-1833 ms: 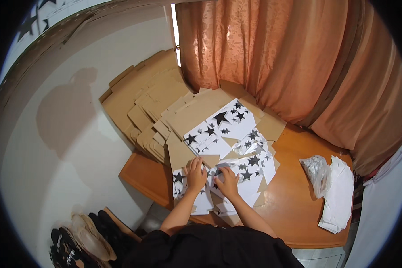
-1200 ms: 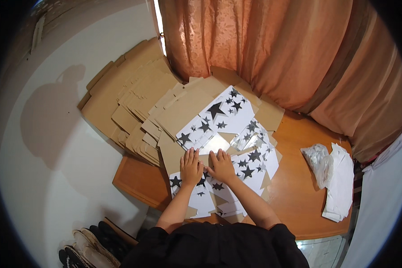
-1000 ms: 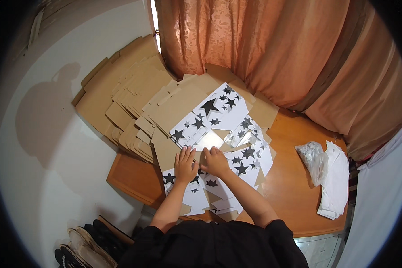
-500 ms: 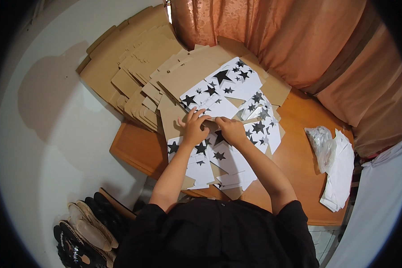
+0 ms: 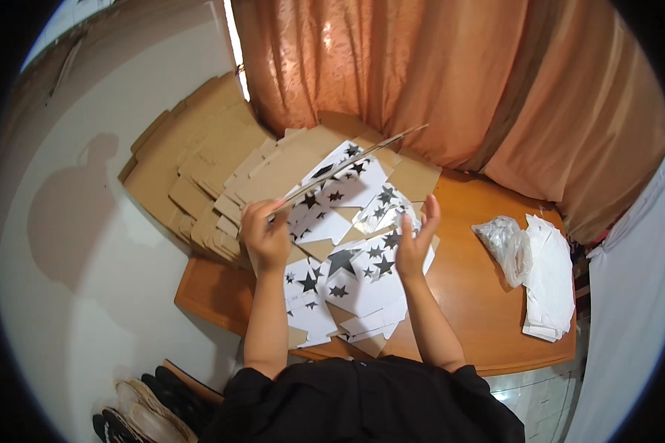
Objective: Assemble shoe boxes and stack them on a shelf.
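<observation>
Board was up, and the left hand had it alone!
Half a second earlier both hands were together, low at the pile; now the left grip was closed on the board's near end, holding it slanted and almost edge-on over the white star-print sheets on the worktop. The right hand was apart from it, grip wide and holding nothing. So one hand carried, the other was free; the board's faces couldn't be made out.
</observation>
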{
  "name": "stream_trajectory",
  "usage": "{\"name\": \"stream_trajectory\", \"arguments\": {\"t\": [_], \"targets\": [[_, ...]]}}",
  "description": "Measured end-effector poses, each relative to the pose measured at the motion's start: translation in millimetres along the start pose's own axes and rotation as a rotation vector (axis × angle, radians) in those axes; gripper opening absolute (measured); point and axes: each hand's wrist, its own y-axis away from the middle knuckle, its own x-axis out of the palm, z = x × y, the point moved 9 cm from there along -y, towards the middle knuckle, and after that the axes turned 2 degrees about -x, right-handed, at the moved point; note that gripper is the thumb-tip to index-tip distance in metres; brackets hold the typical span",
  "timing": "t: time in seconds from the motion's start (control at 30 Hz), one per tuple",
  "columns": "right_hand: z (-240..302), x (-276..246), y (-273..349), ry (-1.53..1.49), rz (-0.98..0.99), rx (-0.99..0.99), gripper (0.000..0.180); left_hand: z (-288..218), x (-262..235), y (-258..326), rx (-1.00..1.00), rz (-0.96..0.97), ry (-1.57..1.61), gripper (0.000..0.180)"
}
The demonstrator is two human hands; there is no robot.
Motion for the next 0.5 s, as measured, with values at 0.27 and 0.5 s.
{"name": "stream_trajectory", "arguments": {"t": [0.27, 0.5], "targets": [[-43, -140, -25, -0.091, -0.218, 0.272, 0.062, 37, -49, 17, -0.441, -0.2, 0.747, 0.023], [-79, -208, -7, -0.504, -0.165, 0.652, 0.081, -37, 24, 48, -0.616, 0.078, 0.818, 0.052]]}}
